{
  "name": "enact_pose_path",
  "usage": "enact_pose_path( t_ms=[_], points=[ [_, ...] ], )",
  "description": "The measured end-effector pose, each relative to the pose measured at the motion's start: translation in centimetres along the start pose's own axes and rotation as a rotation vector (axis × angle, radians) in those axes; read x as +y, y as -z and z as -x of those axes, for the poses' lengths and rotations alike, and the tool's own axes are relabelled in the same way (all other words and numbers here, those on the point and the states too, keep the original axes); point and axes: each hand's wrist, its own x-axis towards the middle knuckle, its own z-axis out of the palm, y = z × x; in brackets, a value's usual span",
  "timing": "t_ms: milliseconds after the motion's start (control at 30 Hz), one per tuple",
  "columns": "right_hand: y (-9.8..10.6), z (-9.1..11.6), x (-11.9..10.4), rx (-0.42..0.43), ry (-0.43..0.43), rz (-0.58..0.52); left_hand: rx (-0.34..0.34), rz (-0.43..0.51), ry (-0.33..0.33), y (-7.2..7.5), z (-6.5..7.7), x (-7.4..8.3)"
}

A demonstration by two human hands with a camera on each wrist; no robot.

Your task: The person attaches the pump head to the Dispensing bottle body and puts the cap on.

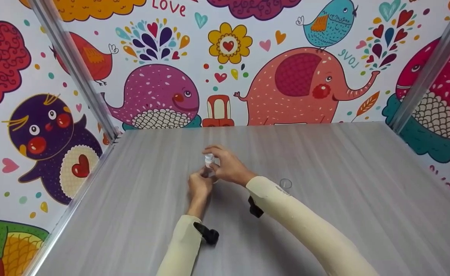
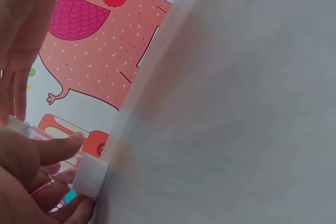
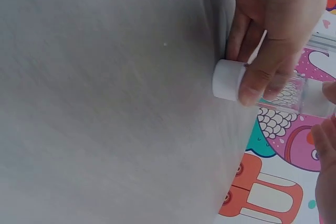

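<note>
Together, both hands meet over the grey table point(image 1: 324, 199), well in front of the elephant point(image 1: 301, 86) on the wall. Right hand point(image 1: 230, 166) pinches the white cap point(image 3: 228, 80) of a small clear bottle point(image 1: 209, 163); left hand point(image 1: 200, 184) curls its fingers point(image 2: 58, 148) round the bottle's body.

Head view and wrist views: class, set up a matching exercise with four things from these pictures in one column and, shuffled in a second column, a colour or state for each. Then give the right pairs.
Column 1
1. white cap
2. clear bottle
3. table
4. clear lid

Column 2
A. grey, streaked
B. lying alone by the right sleeve
C. pinched by the right hand
D. see-through, held by the left hand

Pairs: 1-C, 2-D, 3-A, 4-B
</note>
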Motion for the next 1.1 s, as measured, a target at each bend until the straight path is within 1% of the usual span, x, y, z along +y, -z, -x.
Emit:
enact_pose_path(
  t_ms=[100, 267, 467, 767, 833, 967, 1100],
  points=[
    [-0.2, 0.1, 0.2, -0.003, 0.009, -0.004, 0.003, 0.034, -0.031, 0.0, 0.0, -0.1],
    [-0.5, 0.2, 0.4, 0.009, 0.013, -0.015, 0.0, 0.082, -0.056, -0.1, -0.1, -0.2],
    [-0.6, 0.2, 0.6, 0.033, -0.002, -0.013, 0.018, 0.061, -0.069, -0.2, -0.2, -0.3],
    [-1.1, 0.2, 0.5, 0.07, -0.017, 0.001, 0.03, 0.043, -0.051, -0.2, -0.2, -0.3],
    [-1.1, 0.2, 0.4, 0.069, -0.023, 0.002, 0.037, 0.037, -0.06, -0.1, -0.2, -0.3],
    [-1.1, 0.2, 0.3, 0.062, -0.03, -0.01, 0.058, -0.005, -0.094, -0.1, -0.2, -0.3],
    [-0.9, 0.2, 0.2, 0.071, -0.02, -0.031, 0.047, -0.02, -0.059, -0.2, -0.1, -0.2]
  ],
)
